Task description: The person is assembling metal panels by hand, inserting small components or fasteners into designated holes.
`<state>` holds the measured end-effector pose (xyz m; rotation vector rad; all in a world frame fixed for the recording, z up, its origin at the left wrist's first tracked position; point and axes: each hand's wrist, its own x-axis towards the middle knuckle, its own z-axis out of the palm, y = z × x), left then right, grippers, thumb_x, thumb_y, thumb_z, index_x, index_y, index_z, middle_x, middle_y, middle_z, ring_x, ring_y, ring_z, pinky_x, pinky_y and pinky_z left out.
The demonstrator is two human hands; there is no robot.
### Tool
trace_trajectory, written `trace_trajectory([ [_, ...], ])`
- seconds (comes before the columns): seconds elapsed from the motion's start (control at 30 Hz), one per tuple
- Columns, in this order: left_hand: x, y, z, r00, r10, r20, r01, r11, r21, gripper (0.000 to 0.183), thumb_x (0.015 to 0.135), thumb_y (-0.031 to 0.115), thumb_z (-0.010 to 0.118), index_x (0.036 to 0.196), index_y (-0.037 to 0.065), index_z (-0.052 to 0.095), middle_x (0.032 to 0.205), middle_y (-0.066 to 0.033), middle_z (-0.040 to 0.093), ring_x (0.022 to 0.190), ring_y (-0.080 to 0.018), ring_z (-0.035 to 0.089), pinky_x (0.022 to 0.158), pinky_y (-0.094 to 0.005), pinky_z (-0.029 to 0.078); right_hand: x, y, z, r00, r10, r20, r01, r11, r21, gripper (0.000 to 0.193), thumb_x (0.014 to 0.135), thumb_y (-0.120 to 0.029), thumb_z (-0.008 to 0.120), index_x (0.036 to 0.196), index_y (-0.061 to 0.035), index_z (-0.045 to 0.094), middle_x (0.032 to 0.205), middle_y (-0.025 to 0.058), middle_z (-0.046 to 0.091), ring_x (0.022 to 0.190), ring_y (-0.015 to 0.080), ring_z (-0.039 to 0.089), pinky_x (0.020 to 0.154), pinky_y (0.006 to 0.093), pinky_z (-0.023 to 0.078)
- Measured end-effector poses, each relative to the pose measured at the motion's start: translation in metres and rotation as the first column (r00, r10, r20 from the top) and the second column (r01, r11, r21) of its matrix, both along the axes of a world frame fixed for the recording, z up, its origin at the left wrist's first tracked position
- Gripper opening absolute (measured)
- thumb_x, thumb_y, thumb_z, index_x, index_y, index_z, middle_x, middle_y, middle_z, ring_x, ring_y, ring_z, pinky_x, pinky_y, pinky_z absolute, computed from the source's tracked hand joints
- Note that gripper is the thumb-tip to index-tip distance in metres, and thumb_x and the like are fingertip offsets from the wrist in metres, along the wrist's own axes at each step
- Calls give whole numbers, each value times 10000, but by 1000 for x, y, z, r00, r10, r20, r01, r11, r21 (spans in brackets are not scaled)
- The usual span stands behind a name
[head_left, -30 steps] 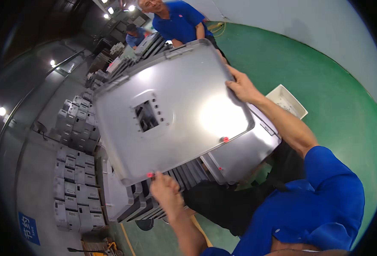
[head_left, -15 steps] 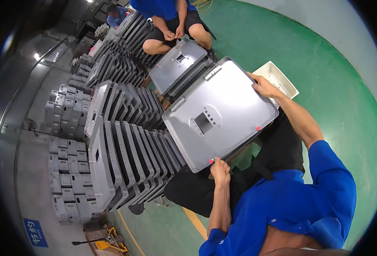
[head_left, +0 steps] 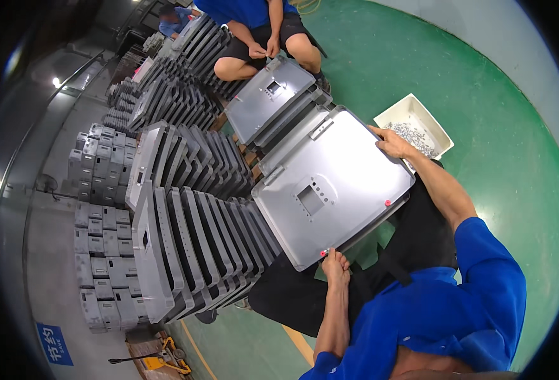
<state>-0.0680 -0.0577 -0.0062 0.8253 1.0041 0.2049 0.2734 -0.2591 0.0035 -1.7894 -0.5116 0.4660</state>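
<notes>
Two hands work best imo: right hand (head_left: 393, 143) gripping the edge to steady the panel (head_left: 352, 158) between the knees (head_left: 290, 290), left hand (head_left: 336, 266) by the red knob (head_left: 324, 253), though can't tell if it's pinching.

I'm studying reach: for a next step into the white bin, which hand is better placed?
Likely the right hand: it's on the metal panel, beside the white bin; the left hand is at the panel's near edge, farther away.
</notes>
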Motion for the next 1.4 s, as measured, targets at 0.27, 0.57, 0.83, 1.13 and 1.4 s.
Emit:
trace_trajectory([
  [0.27, 7, -3, 2, 998, 23, -58, -23, 1000, 3, 323, 1011, 220, 466, 715, 120, 386, 574, 26, 316, 447, -91, 268, 396, -256, 212, 3, 0, -11, 1000, -14, -25, 13, 1000, -21, 664, 802, -16, 481, 1454, -23, 358, 1216, 201, 606, 1057, 256, 598, 953, 337, 450],
  [0.57, 5, -4, -1, 999, -27, -37, 28, 999, 20, 317, 1012, 243, 474, 731, 123, 388, 577, 29, 325, 449, -85, 272, 392, -251, 211, 12, 0, -32, 999, -20, 33, 20, 1000, -4, 680, 790, -63, 504, 1453, -30, 356, 1159, 214, 634, 979, 255, 632, 899, 338, 481],
  [0.83, 3, 1, -4, 998, -60, 16, 60, 998, -26, 318, 1010, 268, 494, 746, 121, 394, 588, 27, 336, 452, -84, 290, 388, -246, 220, 13, 1, -31, 998, -60, -5, 59, 996, -64, 674, 799, -78, 513, 1454, -47, 358, 1122, 209, 651, 958, 257, 641, 889, 334, 485],
  [1.13, -9, 9, -9, 990, -61, 125, 74, 992, -104, 324, 1010, 268, 498, 761, 103, 373, 605, 13, 359, 460, -82, 320, 392, -234, 246, 1, 9, -16, 994, -111, 19, 112, 987, -118, 583, 855, -101, 577, 1421, -84, 439, 1082, 155, 670, 924, 220, 627, 866, 319, 479],
  [1.4, -4, 2, -7, 991, -61, 117, 71, 994, -80, 317, 1010, 256, 496, 746, 124, 379, 599, 28, 345, 465, -77, 315, 391, -232, 246, 7, 7, -26, 986, -148, 72, 158, 974, -161, 449, 856, -143, 613, 1284, -16, 568, 1009, 150, 690, 880, 207, 639, 831, 342, 491],
])
